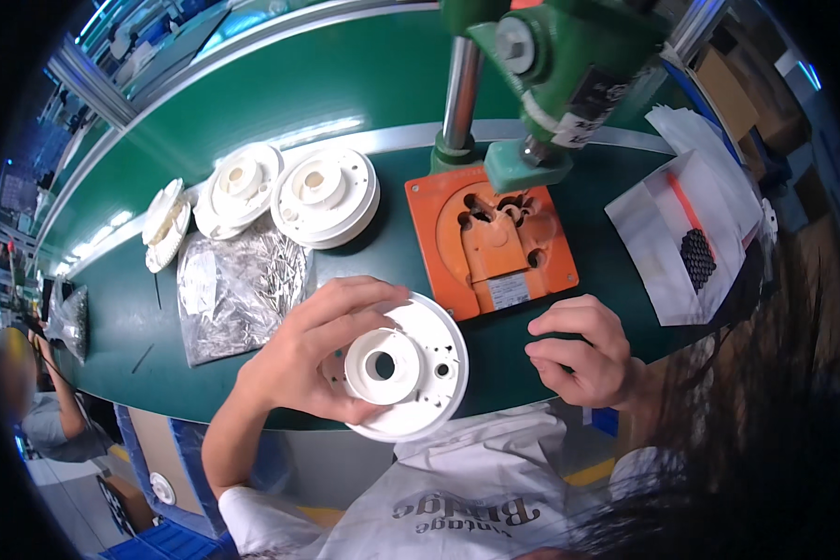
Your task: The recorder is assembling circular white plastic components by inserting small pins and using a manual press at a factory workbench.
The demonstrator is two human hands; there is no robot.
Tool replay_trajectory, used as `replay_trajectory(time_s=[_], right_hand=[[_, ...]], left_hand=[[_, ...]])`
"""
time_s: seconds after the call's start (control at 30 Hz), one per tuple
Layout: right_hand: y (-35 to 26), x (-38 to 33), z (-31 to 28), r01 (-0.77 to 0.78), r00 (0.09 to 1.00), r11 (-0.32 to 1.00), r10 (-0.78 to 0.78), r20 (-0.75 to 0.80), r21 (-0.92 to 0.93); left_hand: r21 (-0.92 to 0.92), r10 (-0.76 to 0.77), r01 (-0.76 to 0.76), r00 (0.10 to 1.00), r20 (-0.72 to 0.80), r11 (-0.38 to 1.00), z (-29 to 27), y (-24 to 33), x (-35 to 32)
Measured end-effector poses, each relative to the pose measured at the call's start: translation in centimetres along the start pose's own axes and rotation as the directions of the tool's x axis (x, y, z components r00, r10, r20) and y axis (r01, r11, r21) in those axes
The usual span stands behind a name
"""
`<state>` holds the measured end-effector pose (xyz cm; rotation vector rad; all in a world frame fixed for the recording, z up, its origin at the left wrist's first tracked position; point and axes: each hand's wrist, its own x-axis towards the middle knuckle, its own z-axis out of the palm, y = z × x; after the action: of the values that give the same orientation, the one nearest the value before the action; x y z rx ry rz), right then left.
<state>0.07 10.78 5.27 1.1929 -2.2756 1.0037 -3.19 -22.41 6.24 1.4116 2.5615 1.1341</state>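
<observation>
My left hand [313,350] grips a white round plastic part [429,350] from its left side, over the table's near edge. This part has a raised hub with a central hole, and several small holes through its disc. My right hand [583,353] hangs to the right of it with fingers loosely curled and a gap between them. Nothing shows in that hand. Just beyond it lies an orange fixture [495,245] with a rounded recess and several openings. The green head [529,166] of a press stands above the fixture's far edge.
Several similar white round parts [325,196] sit at the back left. In front of them is a clear plastic bag [238,294] of thin metal pins. A white paper tray [651,238] with small black pieces is at the right. At far left, another person's arm [58,378] shows.
</observation>
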Motion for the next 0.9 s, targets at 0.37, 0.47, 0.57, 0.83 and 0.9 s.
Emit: replay_trajectory(time_s=[0.37, 0.47, 0.57, 0.83, 0.9], right_hand=[[2.7, -0.1, -1.5, -0.182, 0.983, 0.973, 0.178, -0.038, -0.139], [3.7, 0.0, -0.8, -0.204, 0.974, 0.954, 0.22, 0.053, -0.218], [4.6, -0.3, -0.1, -0.116, 0.988, 0.94, 0.142, 0.059, -0.32], [5.8, -0.6, 0.0, 0.06, 0.998, 0.937, -0.061, 0.006, -0.343], [6.0, -0.6, 0.0, 0.096, 0.995, 0.919, -0.1, 0.011, -0.383]], left_hand=[[0.113, -0.123, 0.173, 0.927, -0.353, 0.978, 6.5, -2.4, 10.1], [0.139, -0.138, 0.202, 0.917, -0.374, 0.969, 7.2, -2.0, 10.4], [0.107, -0.154, 0.192, 0.945, -0.289, 0.976, 7.0, -2.2, 10.3], [-0.073, -0.029, 0.01, 0.966, -0.259, 0.997, 5.9, -3.8, 10.5], [0.033, -0.056, 0.068, 0.958, -0.28, 0.997, 6.2, -4.1, 10.3]])
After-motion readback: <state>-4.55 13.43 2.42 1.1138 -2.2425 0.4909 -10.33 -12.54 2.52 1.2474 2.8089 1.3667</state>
